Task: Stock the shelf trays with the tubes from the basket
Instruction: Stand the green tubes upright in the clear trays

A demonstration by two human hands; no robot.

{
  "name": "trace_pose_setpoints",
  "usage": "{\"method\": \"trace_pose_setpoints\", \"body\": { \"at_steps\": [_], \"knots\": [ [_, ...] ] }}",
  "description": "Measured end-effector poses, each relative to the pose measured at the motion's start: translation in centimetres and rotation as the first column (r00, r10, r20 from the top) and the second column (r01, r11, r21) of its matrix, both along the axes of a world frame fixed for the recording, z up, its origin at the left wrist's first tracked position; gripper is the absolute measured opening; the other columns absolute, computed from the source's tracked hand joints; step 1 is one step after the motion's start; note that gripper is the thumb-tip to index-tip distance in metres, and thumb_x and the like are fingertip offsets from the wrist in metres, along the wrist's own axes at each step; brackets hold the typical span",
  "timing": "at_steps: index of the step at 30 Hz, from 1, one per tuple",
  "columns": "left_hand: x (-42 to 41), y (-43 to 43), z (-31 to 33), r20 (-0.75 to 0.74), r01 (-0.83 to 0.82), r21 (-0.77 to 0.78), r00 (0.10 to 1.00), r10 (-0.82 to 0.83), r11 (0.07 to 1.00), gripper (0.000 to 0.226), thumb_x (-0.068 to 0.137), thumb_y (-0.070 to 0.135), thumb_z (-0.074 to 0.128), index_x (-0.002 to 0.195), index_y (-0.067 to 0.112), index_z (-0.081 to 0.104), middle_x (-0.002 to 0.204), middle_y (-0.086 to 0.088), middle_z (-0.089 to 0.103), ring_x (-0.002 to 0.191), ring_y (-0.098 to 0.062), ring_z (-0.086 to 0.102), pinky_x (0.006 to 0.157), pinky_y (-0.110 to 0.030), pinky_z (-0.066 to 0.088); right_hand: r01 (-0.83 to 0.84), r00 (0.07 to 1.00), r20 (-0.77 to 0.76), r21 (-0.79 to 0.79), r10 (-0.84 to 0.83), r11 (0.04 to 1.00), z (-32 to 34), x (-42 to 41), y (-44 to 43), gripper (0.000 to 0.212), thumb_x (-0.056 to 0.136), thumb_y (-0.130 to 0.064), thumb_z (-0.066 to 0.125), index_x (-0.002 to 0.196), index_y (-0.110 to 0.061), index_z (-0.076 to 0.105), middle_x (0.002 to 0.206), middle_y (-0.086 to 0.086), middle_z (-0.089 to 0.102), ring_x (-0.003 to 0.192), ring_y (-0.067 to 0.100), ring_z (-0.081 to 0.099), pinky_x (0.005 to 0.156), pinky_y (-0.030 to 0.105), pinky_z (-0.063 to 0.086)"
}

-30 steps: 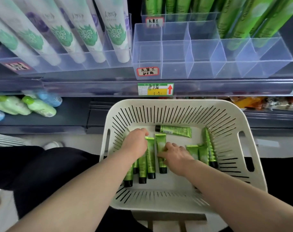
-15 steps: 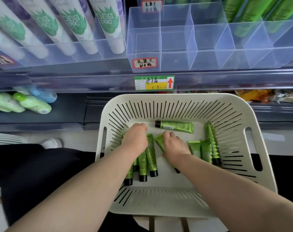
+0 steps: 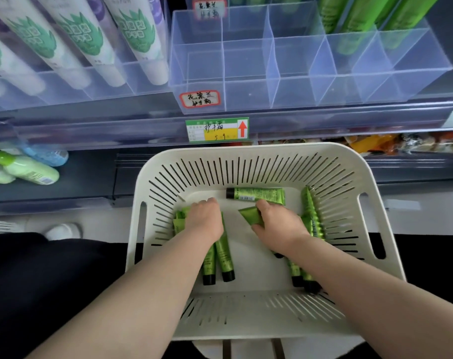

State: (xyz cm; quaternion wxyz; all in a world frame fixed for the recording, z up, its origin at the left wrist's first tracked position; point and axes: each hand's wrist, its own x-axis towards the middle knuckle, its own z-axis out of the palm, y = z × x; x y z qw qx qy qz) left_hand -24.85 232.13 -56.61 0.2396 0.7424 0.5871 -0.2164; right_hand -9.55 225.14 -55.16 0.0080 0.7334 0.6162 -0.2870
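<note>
Seen from the head camera, a person bends over a pale slotted basket [image 3: 266, 156] set in front of a shop shelf, both bare forearms reaching down into it. The left hand [image 3: 204, 220] lies knuckles-up on the left of the basket floor, fingers curled over the crimped ends of a bunch of green tubes [image 3: 226, 257] whose black caps point toward the basket's near wall. The right hand [image 3: 279, 224], near the basket's middle, pinches a single green tube [image 3: 251, 215] by its upper part, the flat crimped end sticking out to the left of the fingers. Just beyond that hand, by the basket's far wall, a lone tube [image 3: 256, 195] lies crosswise with its black cap to the left. More loose tubes [image 3: 312, 216] lie along the basket's right side, partly hidden under the right forearm. Directly above and behind the basket sits a clear divided shelf tray [image 3: 272, 86] with a handwritten red-edged label [image 3: 200, 99] on its front; tall green tubes [image 3: 357, 16] stand in its rear right compartments. A green and yellow price tag [image 3: 217, 130] hangs on the shelf edge between tray and basket. Up and left of the basket, large white tubes [image 3: 132, 35] lean in a neighbouring tray, and pale green bottles [image 3: 28, 169] lie on the lower shelf to the basket's left.
</note>
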Motion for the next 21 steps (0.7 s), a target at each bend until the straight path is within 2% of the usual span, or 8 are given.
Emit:
{"method": "trace_pose_setpoints", "body": {
  "at_steps": [5,10,12,17,21],
  "knots": [
    [0.5,-0.6,0.7,0.076,-0.080,-0.097,0.993,0.087,0.992,0.035,0.083,-0.001,0.060,0.116,0.010,0.060,0.113,-0.006,0.060,0.101,-0.024,0.058,0.084,-0.033,0.052,0.006,0.998,-0.060,0.049,-0.003,0.999,1.0,0.6,-0.5,0.040,0.093,-0.031,0.052,0.130,-0.033,0.039,0.116,0.000,0.059,0.094,0.026,0.060,0.074,0.036,0.053],
    [0.1,-1.3,3.0,0.247,-0.001,-0.131,0.968,0.034,0.991,0.037,0.087,-0.003,0.053,0.120,0.014,0.050,0.104,-0.003,0.052,0.091,-0.020,0.052,0.068,-0.026,0.042,0.019,0.996,-0.085,0.141,-0.007,0.990,2.8,1.1,-1.2,0.034,0.093,-0.030,0.052,0.127,-0.031,0.048,0.118,-0.002,0.057,0.097,0.025,0.060,0.075,0.033,0.049],
    [0.0,-1.6,4.2,0.322,-0.012,-0.095,0.946,0.042,0.995,0.037,0.088,-0.001,0.054,0.118,0.021,0.049,0.106,-0.003,0.053,0.089,-0.020,0.053,0.062,-0.025,0.040,0.020,0.997,-0.077,0.198,-0.005,0.980,3.9,1.3,-1.5,0.032,0.091,-0.032,0.052,0.123,-0.030,0.050,0.114,-0.003,0.058,0.097,0.025,0.060,0.074,0.035,0.051],
    [0.5,-1.8,8.1,0.493,-0.042,0.087,0.870,-0.006,0.995,0.026,0.089,0.008,0.063,0.100,0.029,0.052,0.100,0.006,0.057,0.088,-0.012,0.055,0.067,-0.026,0.041,0.054,0.998,-0.048,0.344,-0.040,0.938,7.6,2.0,-2.3,0.027,0.089,-0.033,0.053,0.116,-0.031,0.054,0.104,-0.007,0.061,0.092,0.021,0.061,0.074,0.036,0.051],
    [1.6,-2.0,12.0,0.561,-0.055,0.211,0.824,-0.075,0.976,0.022,0.090,0.013,0.063,0.107,0.026,0.056,0.100,0.008,0.056,0.089,-0.013,0.054,0.074,-0.027,0.040,0.106,0.994,-0.023,0.386,-0.105,0.917,11.1,2.8,-2.5,0.032,0.089,-0.026,0.052,0.121,-0.027,0.048,0.107,-0.003,0.063,0.092,0.026,0.061,0.074,0.036,0.050]
  ]
}}
